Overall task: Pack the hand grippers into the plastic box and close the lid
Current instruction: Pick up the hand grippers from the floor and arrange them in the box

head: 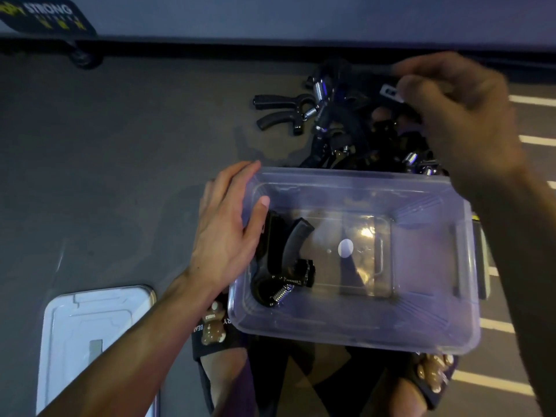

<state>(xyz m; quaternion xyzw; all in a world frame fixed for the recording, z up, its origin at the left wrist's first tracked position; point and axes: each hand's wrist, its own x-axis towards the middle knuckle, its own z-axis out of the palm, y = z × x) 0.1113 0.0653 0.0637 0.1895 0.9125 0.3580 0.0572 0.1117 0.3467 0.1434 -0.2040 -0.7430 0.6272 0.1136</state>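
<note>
A clear plastic box (355, 329) stands open on the dark floor in front of me. One black hand gripper with a steel spring (281, 260) lies inside at its left end. My left hand (228, 224) holds the box's left rim, thumb hooked over the edge and fingers outside. Beyond the box lies a pile of black hand grippers (346, 127); one (279, 111) sits apart at the pile's left. My right hand (460, 115) hovers over the pile's right side with fingers curled, pinching a dark gripper (388, 91). The box's lid (93, 332) lies flat at lower left.
My two feet in dark slippers with bear charms (213, 329) sit just below the box. A black bag printed STRONG (45, 16) rests at the top left by the wall. White floor stripes (532, 100) run along the right.
</note>
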